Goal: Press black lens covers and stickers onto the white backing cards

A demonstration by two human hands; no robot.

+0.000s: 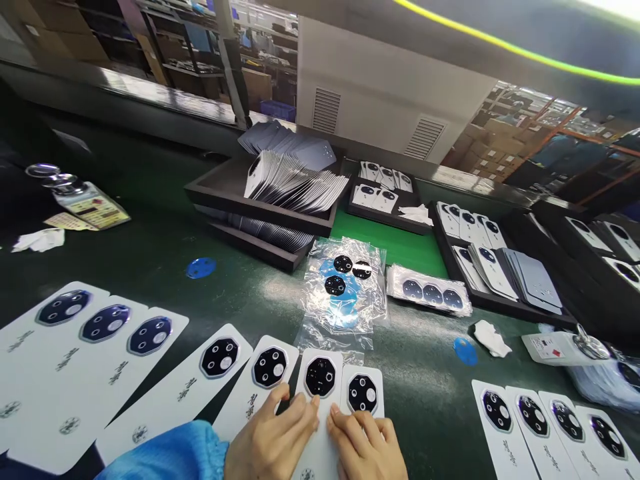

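Note:
In the head view, a white phone back panel (pixel 323 360) lies in a row of similar panels near the front edge, its black octagonal camera lens cover (pixel 320 377) at the top. My left hand (pixel 275 437) is at its left, fingers bent and closed, tips touching the panel just below the lens cover. Close beside it, my right hand (pixel 367 440) grips the panel from the right with bent fingers, partly over the neighbouring panel (pixel 363 377). The lower part of the held panel is largely hidden by both hands. Another panel (pixel 270 347) touches on the left.
A plastic bag with loose black lens covers (pixel 335 285) lies ahead, beside a strip of packed covers (pixel 430 292). Black trays (pixel 265 213) of panels stand behind. More panels lie left (pixel 75 367) and right (pixel 535 420). A pump bottle (pixel 560 348) stands right.

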